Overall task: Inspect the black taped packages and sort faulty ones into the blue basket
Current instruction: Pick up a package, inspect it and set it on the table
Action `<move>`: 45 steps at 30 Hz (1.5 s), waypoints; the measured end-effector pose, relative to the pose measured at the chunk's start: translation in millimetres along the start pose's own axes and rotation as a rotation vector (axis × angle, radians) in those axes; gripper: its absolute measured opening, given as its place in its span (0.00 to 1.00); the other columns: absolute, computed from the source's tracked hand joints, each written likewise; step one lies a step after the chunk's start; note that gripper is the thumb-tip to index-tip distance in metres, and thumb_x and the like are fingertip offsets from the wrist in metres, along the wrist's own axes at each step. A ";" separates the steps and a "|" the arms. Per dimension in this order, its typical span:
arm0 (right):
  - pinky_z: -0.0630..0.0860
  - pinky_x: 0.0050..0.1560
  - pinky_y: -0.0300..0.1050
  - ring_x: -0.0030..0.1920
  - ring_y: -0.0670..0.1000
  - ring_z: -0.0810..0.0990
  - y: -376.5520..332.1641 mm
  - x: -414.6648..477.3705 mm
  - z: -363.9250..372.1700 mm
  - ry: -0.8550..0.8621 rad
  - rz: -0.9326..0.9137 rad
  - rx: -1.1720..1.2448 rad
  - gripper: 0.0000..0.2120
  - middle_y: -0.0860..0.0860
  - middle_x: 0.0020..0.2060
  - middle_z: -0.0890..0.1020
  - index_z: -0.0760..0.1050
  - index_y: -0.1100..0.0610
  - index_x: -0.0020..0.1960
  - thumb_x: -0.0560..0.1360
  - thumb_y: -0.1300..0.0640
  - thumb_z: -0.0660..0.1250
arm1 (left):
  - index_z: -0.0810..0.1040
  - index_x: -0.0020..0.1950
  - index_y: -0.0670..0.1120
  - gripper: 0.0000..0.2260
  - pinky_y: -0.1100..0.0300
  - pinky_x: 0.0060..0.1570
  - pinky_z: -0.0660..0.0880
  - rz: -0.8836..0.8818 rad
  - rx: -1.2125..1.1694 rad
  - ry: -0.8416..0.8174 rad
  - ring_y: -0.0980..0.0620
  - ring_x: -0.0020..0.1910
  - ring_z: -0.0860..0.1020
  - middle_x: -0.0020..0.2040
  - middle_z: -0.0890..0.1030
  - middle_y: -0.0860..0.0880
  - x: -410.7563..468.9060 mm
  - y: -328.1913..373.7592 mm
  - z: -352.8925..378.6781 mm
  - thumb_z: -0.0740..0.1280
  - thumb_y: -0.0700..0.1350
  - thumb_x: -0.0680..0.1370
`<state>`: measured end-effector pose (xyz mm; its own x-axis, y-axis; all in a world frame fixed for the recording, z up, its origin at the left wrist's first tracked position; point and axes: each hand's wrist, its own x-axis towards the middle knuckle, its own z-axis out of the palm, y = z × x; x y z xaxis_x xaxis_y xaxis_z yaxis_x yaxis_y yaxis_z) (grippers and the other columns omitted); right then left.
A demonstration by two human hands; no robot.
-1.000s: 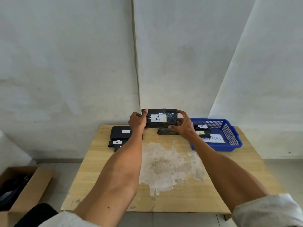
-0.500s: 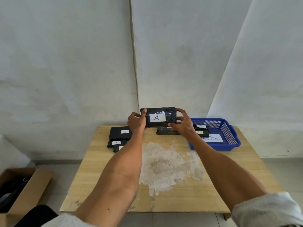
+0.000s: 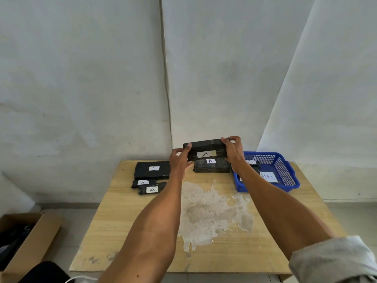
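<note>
3 black taped packages lie on the wooden table (image 3: 126, 221) farthest left of the blue basket (image 3: 293, 181): 1 large flat package (image 3: 152, 170) and 2 small packages (image 3: 152, 189). Each has a white label marked A.

Closer to the basket, my left hand (image 3: 179, 162) grips the left end of the held package (image 3: 206, 150), the one I am inspecting. My thumb is on its near corner and my fingers curl round the end.

The held package hangs in the air, left of the basket and higher than its rim, clear of the table. Its long axis runs left to right, pointing toward the basket. It is tilted so that I see both its top edge and its labelled front. It is a dark block wrapped in glossy black tape, with a seam across the top and a white label reading A. I cannot tell from here whether it is faulty.

Directly below it, 1 more labelled package, the resting package (image 3: 212, 167), sits on the table just left of the basket.

My right hand (image 3: 233, 152) clasps the held package's right end, fingers hooked over the top. This hand is nearer the basket, almost beside its left wall.

The basket holds at least 1 black basket package (image 3: 253, 163) and a white paper sign (image 3: 269, 177) showing the letters MAL.

If this package belongs in the basket, I judge a short carry to the right, led by my right hand, would put it there.
</note>
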<state>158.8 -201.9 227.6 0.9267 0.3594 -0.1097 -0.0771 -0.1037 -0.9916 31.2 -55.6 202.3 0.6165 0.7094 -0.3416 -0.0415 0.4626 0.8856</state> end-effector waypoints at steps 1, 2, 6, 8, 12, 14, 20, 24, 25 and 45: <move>0.81 0.49 0.51 0.49 0.54 0.82 -0.5 1.7 1.7 0.000 0.021 0.017 0.13 0.57 0.52 0.81 0.68 0.53 0.61 0.80 0.50 0.66 | 0.74 0.51 0.45 0.17 0.46 0.50 0.83 0.028 -0.012 0.034 0.38 0.53 0.83 0.57 0.80 0.40 1.5 0.0 2.5 0.78 0.51 0.72; 0.81 0.49 0.51 0.48 0.53 0.82 0.0 3.6 2.9 0.000 0.040 0.032 0.13 0.57 0.52 0.81 0.69 0.54 0.61 0.80 0.51 0.66 | 0.74 0.50 0.45 0.16 0.46 0.49 0.83 0.048 -0.024 0.052 0.39 0.53 0.83 0.57 0.80 0.40 3.4 -0.1 4.3 0.78 0.50 0.72; 0.82 0.53 0.53 0.54 0.56 0.83 4.7 10.0 4.2 0.001 0.075 0.089 0.18 0.57 0.54 0.82 0.72 0.54 0.65 0.78 0.50 0.67 | 0.75 0.52 0.45 0.13 0.53 0.44 0.83 0.064 -0.116 -0.005 0.40 0.53 0.83 0.51 0.81 0.42 1.0 4.6 4.3 0.77 0.41 0.73; 0.82 0.53 0.54 0.54 0.56 0.83 5.5 10.8 2.2 -0.025 0.071 0.125 0.20 0.57 0.53 0.83 0.71 0.54 0.68 0.78 0.51 0.68 | 0.77 0.54 0.44 0.13 0.54 0.44 0.83 0.078 -0.149 -0.048 0.42 0.50 0.84 0.49 0.83 0.42 -2.4 6.4 2.8 0.76 0.39 0.73; 0.81 0.49 0.49 0.51 0.56 0.84 3.6 7.3 -1.4 -0.091 0.026 0.159 0.21 0.60 0.50 0.84 0.69 0.53 0.70 0.79 0.58 0.68 | 0.78 0.53 0.42 0.11 0.48 0.54 0.82 0.083 -0.189 -0.044 0.44 0.48 0.84 0.45 0.83 0.43 1.3 1.9 -1.1 0.76 0.37 0.74; 0.82 0.49 0.48 0.52 0.57 0.85 3.2 5.6 -1.3 -0.110 0.008 0.149 0.23 0.61 0.50 0.84 0.67 0.53 0.71 0.79 0.59 0.69 | 0.78 0.53 0.41 0.11 0.46 0.55 0.81 0.083 -0.199 -0.033 0.44 0.48 0.84 0.45 0.83 0.43 4.6 -0.5 -3.8 0.76 0.37 0.73; 0.82 0.56 0.55 0.53 0.60 0.85 4.8 7.0 -0.4 -0.124 -0.026 0.117 0.24 0.63 0.51 0.84 0.67 0.53 0.72 0.78 0.57 0.70 | 0.78 0.55 0.40 0.12 0.44 0.57 0.81 0.098 -0.193 -0.033 0.42 0.51 0.84 0.48 0.83 0.42 8.5 -2.5 -7.1 0.75 0.37 0.74; 0.82 0.55 0.51 0.52 0.56 0.85 3.1 3.3 0.8 -0.156 -0.061 0.110 0.23 0.60 0.53 0.83 0.69 0.55 0.71 0.78 0.59 0.70 | 0.77 0.53 0.42 0.11 0.49 0.52 0.82 0.070 -0.200 0.024 0.41 0.52 0.83 0.50 0.82 0.41 11.2 2.6 -3.7 0.76 0.42 0.75; 0.82 0.52 0.46 0.50 0.53 0.85 1.6 1.6 1.1 -0.176 -0.068 0.114 0.23 0.59 0.53 0.83 0.69 0.56 0.71 0.78 0.60 0.70 | 0.77 0.53 0.43 0.13 0.51 0.50 0.83 0.057 -0.194 0.048 0.41 0.52 0.84 0.50 0.82 0.42 13.0 3.9 -3.0 0.76 0.44 0.74; 0.83 0.54 0.50 0.50 0.55 0.84 -0.2 1.5 4.2 0.012 0.109 -0.038 0.23 0.56 0.51 0.84 0.78 0.60 0.64 0.72 0.54 0.77 | 0.79 0.48 0.38 0.12 0.56 0.44 0.80 0.017 -0.079 -0.102 0.44 0.48 0.79 0.46 0.81 0.42 19.4 12.8 0.8 0.62 0.25 0.72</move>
<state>158.6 -197.5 227.3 0.9179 0.3331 -0.2157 -0.1638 -0.1769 -0.9705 43.2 -36.3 207.2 0.6918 0.6617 -0.2890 -0.1125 0.4941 0.8621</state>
